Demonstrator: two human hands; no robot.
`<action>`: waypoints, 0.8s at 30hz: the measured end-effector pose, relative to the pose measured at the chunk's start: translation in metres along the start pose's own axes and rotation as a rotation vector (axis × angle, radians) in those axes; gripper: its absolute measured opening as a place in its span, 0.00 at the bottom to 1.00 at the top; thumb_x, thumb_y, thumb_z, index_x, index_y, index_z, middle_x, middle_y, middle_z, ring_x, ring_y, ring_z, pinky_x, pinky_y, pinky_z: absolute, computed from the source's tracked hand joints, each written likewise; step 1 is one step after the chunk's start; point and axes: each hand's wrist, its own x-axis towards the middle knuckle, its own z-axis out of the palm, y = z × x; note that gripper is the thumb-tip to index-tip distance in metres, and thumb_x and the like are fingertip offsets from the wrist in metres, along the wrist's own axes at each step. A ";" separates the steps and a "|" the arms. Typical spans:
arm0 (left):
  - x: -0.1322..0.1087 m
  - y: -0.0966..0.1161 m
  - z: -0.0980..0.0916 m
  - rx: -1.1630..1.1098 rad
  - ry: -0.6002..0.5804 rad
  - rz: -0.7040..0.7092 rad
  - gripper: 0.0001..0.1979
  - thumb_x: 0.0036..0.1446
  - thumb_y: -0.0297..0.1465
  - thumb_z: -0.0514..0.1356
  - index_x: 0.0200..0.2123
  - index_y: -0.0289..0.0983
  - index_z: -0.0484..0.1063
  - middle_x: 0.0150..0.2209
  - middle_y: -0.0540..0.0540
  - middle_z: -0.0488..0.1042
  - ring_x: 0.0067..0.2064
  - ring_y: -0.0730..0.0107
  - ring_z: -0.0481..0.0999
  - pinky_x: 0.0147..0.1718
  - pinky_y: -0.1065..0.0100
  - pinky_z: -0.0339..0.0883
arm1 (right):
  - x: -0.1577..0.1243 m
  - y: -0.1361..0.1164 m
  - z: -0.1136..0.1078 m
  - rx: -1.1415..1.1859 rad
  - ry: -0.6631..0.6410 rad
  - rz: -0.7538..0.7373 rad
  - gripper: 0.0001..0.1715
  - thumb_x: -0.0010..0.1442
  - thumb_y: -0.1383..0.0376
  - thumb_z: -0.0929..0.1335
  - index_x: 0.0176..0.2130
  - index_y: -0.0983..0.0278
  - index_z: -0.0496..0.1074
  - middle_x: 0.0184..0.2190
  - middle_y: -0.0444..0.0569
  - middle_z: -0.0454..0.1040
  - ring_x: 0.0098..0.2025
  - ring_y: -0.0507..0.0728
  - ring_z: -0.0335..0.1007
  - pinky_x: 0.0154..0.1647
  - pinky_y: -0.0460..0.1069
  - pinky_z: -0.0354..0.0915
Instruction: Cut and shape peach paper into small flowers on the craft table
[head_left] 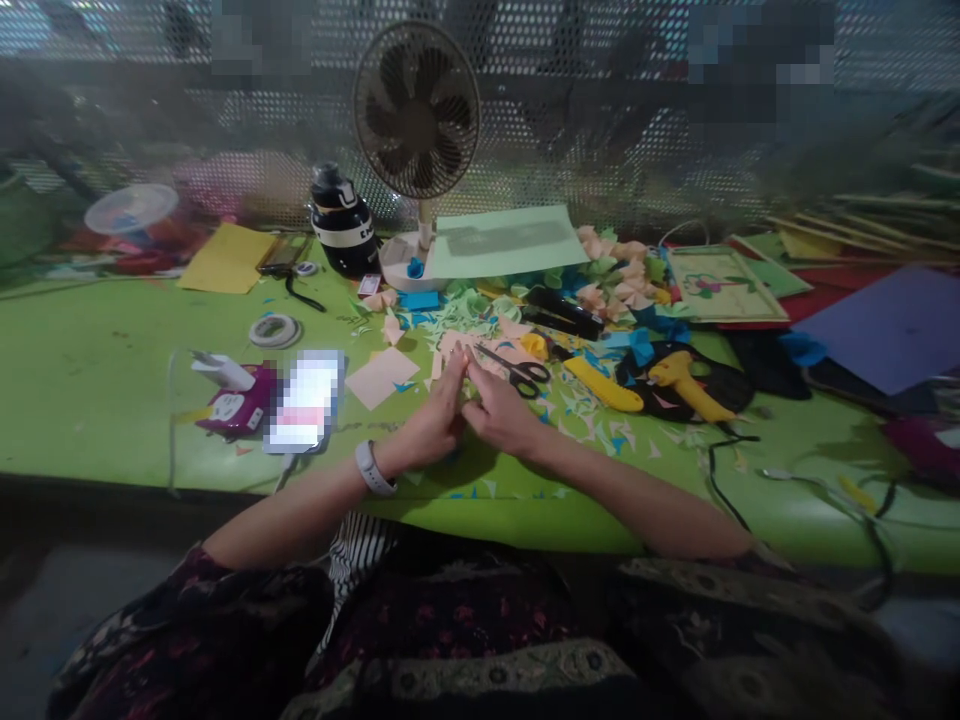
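My left hand [436, 420], with a white band on the wrist, meets my right hand [496, 408] above the table. Their fingers are closed and the tips press together; whatever they pinch is hidden or too small to name. Just beyond the fingertips lies pale pink paper [448, 342]. Dark-handled scissors [529, 374] rest beside my right fingertips, blades toward them. A square of pink paper [382, 378] is left of my left hand. Green, pink and blue paper scraps [480, 312] are strewn around.
The green table [112, 350] holds a lit phone [304, 400], a tape roll [274, 330], a black bottle [343, 225] and a fan [417, 110]. To the right are a yellow cutter [604, 384], a black stapler [562, 312], a yellow glue gun [690, 384] and cables [720, 485].
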 end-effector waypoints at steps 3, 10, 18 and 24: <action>0.001 0.002 -0.002 -0.067 -0.030 0.080 0.54 0.56 0.19 0.56 0.71 0.46 0.20 0.73 0.46 0.19 0.73 0.48 0.26 0.71 0.46 0.33 | -0.006 -0.009 -0.002 0.084 -0.055 -0.030 0.49 0.56 0.68 0.60 0.71 0.75 0.40 0.70 0.62 0.53 0.72 0.65 0.47 0.70 0.62 0.52; 0.013 0.005 -0.007 -0.512 0.131 -0.193 0.38 0.64 0.27 0.52 0.72 0.51 0.39 0.74 0.50 0.40 0.73 0.55 0.44 0.71 0.51 0.45 | 0.004 -0.012 -0.019 0.083 -0.007 0.076 0.39 0.60 0.66 0.59 0.68 0.72 0.55 0.64 0.62 0.65 0.65 0.66 0.63 0.65 0.62 0.61; 0.022 0.010 -0.018 -0.728 0.256 -0.401 0.22 0.58 0.34 0.63 0.56 0.39 0.72 0.56 0.42 0.76 0.58 0.57 0.74 0.59 0.54 0.67 | 0.010 0.010 -0.020 -0.015 0.161 0.130 0.21 0.63 0.63 0.63 0.50 0.64 0.77 0.43 0.54 0.81 0.42 0.61 0.78 0.46 0.54 0.71; 0.022 0.007 -0.023 -0.660 0.356 -0.489 0.15 0.53 0.40 0.67 0.39 0.36 0.79 0.39 0.45 0.81 0.41 0.65 0.80 0.48 0.60 0.75 | 0.013 0.012 -0.026 0.186 0.131 0.200 0.13 0.59 0.66 0.65 0.40 0.65 0.78 0.34 0.52 0.81 0.33 0.57 0.77 0.38 0.52 0.71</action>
